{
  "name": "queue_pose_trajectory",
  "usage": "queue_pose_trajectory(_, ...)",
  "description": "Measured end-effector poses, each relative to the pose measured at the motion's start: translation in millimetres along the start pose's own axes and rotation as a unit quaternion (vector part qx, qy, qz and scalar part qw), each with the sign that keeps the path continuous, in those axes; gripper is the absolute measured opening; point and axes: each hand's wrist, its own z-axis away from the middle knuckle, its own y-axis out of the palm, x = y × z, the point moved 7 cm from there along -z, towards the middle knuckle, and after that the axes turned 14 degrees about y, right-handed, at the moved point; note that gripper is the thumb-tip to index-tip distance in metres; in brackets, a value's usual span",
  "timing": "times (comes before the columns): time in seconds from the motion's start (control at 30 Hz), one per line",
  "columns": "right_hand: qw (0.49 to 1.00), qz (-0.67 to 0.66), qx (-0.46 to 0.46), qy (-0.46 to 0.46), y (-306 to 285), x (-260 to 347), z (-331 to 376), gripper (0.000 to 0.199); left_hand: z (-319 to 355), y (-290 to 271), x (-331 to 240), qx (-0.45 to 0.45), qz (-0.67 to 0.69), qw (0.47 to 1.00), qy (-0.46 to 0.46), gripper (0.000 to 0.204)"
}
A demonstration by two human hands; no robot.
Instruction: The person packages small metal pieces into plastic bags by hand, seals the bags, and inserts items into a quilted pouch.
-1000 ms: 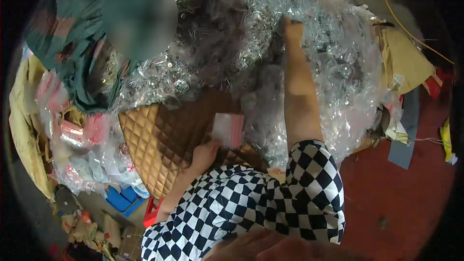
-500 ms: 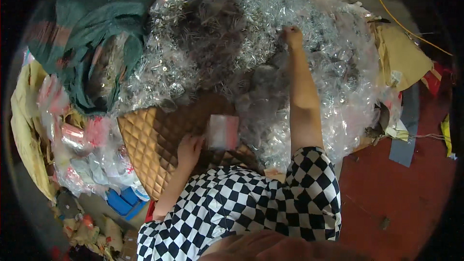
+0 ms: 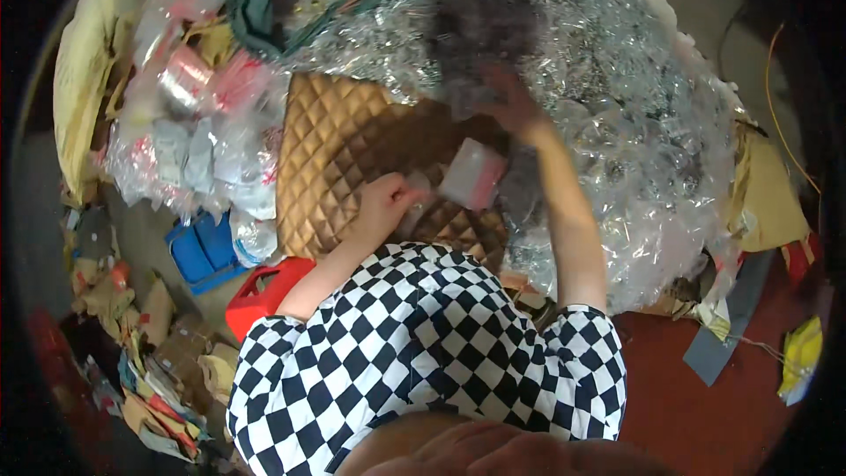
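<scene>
My left hand [image 3: 385, 201] is closed over a brown quilted mat [image 3: 322, 159], its fingers pinching a small clear plastic bag [image 3: 414, 204] that is blurred. Just right of it lies a small stack of flat clear bags with a pink edge [image 3: 474, 174]. My right hand [image 3: 513, 107] is above the far right part of the mat, at the near side of a big heap of small clear plastic pieces [image 3: 617, 150]. Motion smears its fingers, so I cannot tell whether they hold anything.
Filled clear bags with red print [image 3: 198, 137] pile up at the left, near a blue plastic basket [image 3: 207, 251] and a red plastic stool [image 3: 267, 295]. Dark green netting [image 3: 260, 0] covers the far left of the heap. Cardboard scraps [image 3: 163, 322] lie lower left.
The view has shifted, so the mat sits higher. My right hand has come back from the far heap toward the mat. My left hand remains beside the bag stack.
</scene>
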Motion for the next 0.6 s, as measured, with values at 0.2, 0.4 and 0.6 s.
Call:
queue_pose_trajectory(0.2,0.994,-0.031,-0.004,0.110,161.1,24.2,-35.4,0.051,20.2,-35.7,-7.8,-0.112,-0.015,0.980,0.161,0.013)
queue_pose_trajectory(0.4,0.985,0.109,-0.119,0.053,145.0,32.9,-4.1,0.039,70.3,-82.1,57.5,-0.242,0.105,0.965,-0.010,0.024)
queue_pose_trajectory(0.6,0.778,-0.578,0.099,0.225,83.7,110.9,-34.8,0.041,68.4,-153.3,38.9,-0.296,-0.242,0.914,0.137,0.012)
